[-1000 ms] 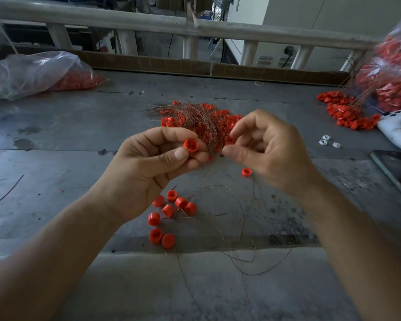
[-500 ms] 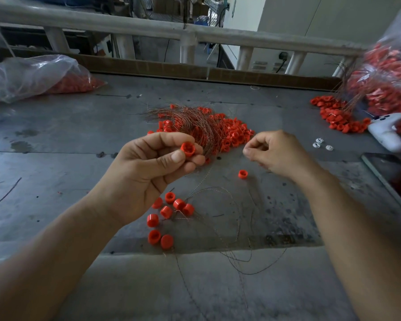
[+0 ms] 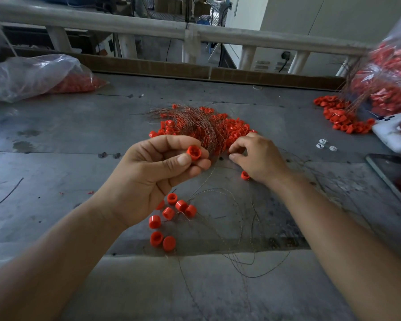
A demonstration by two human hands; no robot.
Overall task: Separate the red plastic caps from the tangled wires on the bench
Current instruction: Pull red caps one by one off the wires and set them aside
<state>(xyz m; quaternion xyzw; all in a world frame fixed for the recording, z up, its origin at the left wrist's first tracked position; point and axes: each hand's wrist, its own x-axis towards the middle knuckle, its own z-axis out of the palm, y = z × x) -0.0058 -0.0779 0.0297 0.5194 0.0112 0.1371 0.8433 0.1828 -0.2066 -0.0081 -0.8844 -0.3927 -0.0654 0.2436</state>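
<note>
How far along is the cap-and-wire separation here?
Early. Done: several loose red caps and a few stripped wires lie near the front of the bench. In hand: the left hand pinches one cap; the right hand has its fingertips at the tangled pile. Left: that pile, plus the heap spilling from the bag at right.

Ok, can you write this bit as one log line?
left hand: pinches red cap; right hand: curled at wire tangle; loose caps: on bench

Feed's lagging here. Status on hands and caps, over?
Left hand pinches one red cap. Right hand at edge of wire tangle, grip unclear. Loose caps on bench below. Nothing blocking.
</note>
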